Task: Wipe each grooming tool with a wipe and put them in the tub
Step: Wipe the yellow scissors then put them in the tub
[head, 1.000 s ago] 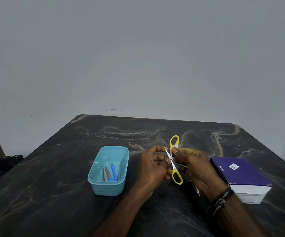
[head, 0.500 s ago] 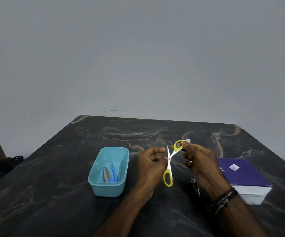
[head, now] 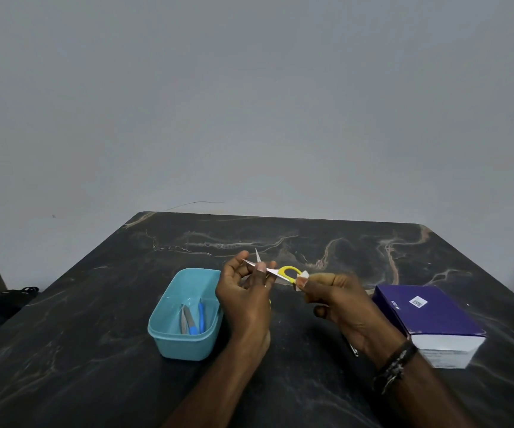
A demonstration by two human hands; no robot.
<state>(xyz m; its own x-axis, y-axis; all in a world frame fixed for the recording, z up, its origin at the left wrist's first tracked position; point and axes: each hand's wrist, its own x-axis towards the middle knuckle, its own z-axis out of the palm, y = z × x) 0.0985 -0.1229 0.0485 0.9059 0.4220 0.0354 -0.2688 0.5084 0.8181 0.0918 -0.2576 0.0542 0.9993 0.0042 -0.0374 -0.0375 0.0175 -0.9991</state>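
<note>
Left hand: the left hand point(head: 243, 291) is raised above the table, palm toward the camera, fingers curled, pinching the blades of the scissors point(head: 275, 271) between thumb and fingertips.
Right hand: the right hand point(head: 339, 299) pinches a small white wipe point(head: 301, 278) against the yellow handle loop, thumb on top, the other fingers curled beneath.
Scissors: held in the air between both hands, lying roughly level; the blades are spread, one tip pointing up past the left thumb, the other pointing left; one yellow loop shows beside the right thumb, the second is mostly hidden behind the left hand.
Place of the scissors: above the table, just right of the tub's far corner, not touching it.
Tub: the light blue tub point(head: 169, 338) stands on the table just left of the left wrist; inside lie a grey metal tool point(head: 186, 319) and a blue-handled tool point(head: 201, 315), side by side toward the near right corner.
Metal tool: a slim silver tool point(head: 353, 350) lies on the table under the right wrist, mostly hidden.
Box: a purple box point(head: 428, 316) with a white front face sits on the table right of the right hand, apart from it.
Wristband: a dark wristband point(head: 394, 366) circles the right wrist.
Table: the dark marbled table point(head: 79, 350) carries the tub and the box.
</note>
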